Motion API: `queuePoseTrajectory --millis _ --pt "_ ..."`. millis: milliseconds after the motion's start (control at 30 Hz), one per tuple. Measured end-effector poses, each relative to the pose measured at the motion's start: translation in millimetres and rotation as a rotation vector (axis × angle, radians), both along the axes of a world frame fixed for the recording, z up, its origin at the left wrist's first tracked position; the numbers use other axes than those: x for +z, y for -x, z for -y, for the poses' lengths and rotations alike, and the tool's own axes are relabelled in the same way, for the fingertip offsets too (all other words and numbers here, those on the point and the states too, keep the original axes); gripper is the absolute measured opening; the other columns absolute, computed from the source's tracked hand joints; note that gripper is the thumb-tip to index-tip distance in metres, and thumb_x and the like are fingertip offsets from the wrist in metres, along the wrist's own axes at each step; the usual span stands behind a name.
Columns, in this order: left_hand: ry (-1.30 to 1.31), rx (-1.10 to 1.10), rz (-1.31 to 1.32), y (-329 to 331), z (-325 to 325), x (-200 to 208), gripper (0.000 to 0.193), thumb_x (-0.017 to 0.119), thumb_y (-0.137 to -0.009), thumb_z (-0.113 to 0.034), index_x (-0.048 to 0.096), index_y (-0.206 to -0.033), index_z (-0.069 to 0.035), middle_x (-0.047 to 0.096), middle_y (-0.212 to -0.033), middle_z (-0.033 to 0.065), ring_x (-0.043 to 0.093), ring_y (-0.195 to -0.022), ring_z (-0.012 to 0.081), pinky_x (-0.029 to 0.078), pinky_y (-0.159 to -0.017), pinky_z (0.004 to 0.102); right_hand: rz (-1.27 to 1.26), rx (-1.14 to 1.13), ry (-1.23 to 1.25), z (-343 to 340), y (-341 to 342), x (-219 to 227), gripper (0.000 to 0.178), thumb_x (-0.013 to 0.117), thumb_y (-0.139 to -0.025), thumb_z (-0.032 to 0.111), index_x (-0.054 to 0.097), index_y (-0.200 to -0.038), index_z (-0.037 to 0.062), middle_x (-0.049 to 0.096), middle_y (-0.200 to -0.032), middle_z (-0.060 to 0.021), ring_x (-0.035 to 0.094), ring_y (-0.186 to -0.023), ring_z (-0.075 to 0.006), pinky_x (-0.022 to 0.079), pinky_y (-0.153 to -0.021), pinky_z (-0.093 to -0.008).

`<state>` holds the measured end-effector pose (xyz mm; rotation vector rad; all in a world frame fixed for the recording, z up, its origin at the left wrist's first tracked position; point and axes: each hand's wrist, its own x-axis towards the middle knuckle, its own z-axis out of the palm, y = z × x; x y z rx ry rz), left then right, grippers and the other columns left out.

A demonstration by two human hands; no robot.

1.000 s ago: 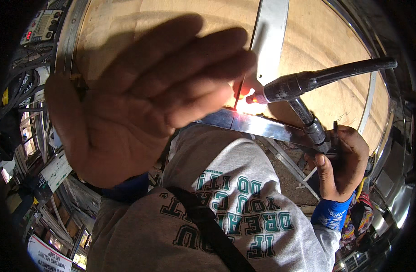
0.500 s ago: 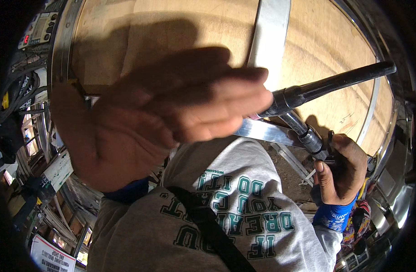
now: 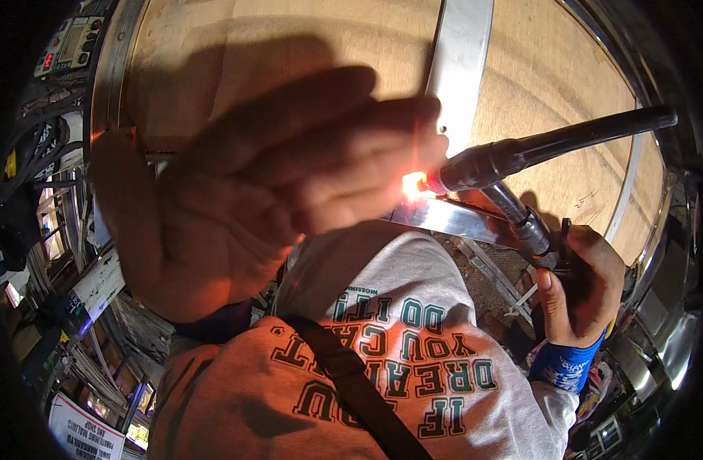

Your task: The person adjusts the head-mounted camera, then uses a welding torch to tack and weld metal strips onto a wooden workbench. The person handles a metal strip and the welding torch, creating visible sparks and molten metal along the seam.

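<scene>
My right hand (image 3: 589, 287) is closed around the handle of a black TIG welding torch (image 3: 508, 157), its thumb and fingers behind the torch's neck. At the torch's nozzle burns a bright arc (image 3: 415, 185), right by a flat shiny metal bar (image 3: 458, 218). Raised close to the camera, my left hand (image 3: 229, 199) is flat with its fingers stretched out and holds nothing. It appears dark, and its fingertips overlap the view beside the glow. The metal left of the arc is hidden behind this hand.
A plywood panel (image 3: 573, 100) lies beyond, crossed by a wide metal strip (image 3: 460, 61). A control box (image 3: 70, 44) with a red display stands at far left above black cables (image 3: 33, 153). Metal lengths lie at lower left, near a white sign (image 3: 83, 433).
An arc has lit at the torch nozzle, casting an orange glow on my sweatshirt and left hand. My left fingers have shifted slightly up and left; the torch has barely moved.
</scene>
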<state>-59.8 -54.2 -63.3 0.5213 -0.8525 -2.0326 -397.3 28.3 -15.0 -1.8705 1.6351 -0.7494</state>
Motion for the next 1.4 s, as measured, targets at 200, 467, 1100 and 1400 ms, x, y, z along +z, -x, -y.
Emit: queuePoseTrajectory --millis 200,467,1100,1400 --pt "0.013 0.053 0.109 -24.3 8.0 5.4 0.09 0.028 -0.108 -0.063 0.009 -0.163 0.005 0.015 -0.166 0.0361 0.04 -0.144 0.0435 0.049 -0.107 0.041 0.028 0.025 -0.014 -1.2 4.8 -2.9 0.032 0.08 -0.084 0.012 0.068 -0.111 -0.001 0.073 -0.105 -0.0229 0.074 -0.099 -0.0361 0.057 -0.089 -0.0404" --pt "-0.125 -0.64 -0.143 35.3 14.8 -34.5 0.077 0.03 -0.11 -0.054 0.021 -0.161 0.003 0.031 -0.162 0.0317 0.034 -0.15 0.0454 0.042 -0.118 0.0522 -0.121 0.141 0.026 4.7 7.4 3.0 0.03 0.079 -0.082 0.01 0.07 -0.109 -0.0001 0.074 -0.102 -0.0221 0.073 -0.093 -0.0352 0.057 -0.085 -0.0401" --pt "0.132 -0.279 -0.228 12.9 18.2 -13.0 0.103 0.013 -0.102 -0.073 0.022 -0.157 0.013 0.035 -0.155 0.0414 0.038 -0.146 0.0518 0.043 -0.116 0.0532 -0.018 0.075 -0.002 1.5 10.1 -1.3 0.029 0.081 -0.082 0.01 0.07 -0.106 -0.0016 0.074 -0.102 -0.0227 0.074 -0.093 -0.0346 0.057 -0.083 -0.0392" --pt "-0.002 -0.207 -0.102 14.8 3.7 -3.6 0.107 0.012 -0.1 -0.078 0.023 -0.157 0.012 0.038 -0.153 0.0408 0.044 -0.141 0.0548 0.042 -0.114 0.0536 -0.159 0.026 0.033 -5.9 7.4 1.8 0.036 0.083 -0.082 0.013 0.069 -0.113 0.0003 0.074 -0.109 -0.0202 0.073 -0.1 -0.0353 0.056 -0.09 -0.0408"
